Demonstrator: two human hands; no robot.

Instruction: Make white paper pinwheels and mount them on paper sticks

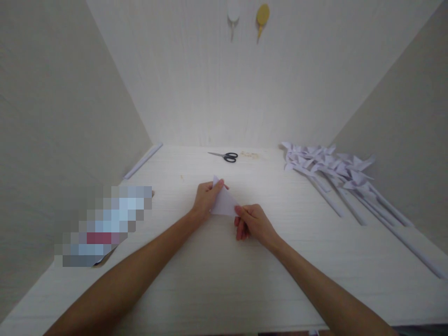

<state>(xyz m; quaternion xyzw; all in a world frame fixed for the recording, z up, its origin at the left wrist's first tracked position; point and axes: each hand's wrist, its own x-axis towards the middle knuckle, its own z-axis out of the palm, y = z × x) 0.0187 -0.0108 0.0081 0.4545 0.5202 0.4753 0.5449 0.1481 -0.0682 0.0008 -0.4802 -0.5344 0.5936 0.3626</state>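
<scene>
At the far left a pixelated item (108, 224), too obscured to name, lay on the surface (182, 289), with a rolled paper tube (143, 161) beyond it. Next came the left hand (206, 198), clamped on the upper left part of a triangular piece of white paper (224, 205) in the middle, above or on the surface; which, one could not tell. Scissors (229, 157) lay beyond it, apart from both hands. The right hand (255, 221) pinched the paper's lower right corner, thumb uppermost. The step seemed best done by keeping the left grip firm, matching the edges exactly at the pinched corner, and pressing evenly along any crease so that the thin paper did not skew or wrinkle. At the far right, paper pinwheels (315, 161) lay heaped, with rolled paper sticks (327, 200) slanting towards the near side.
</scene>
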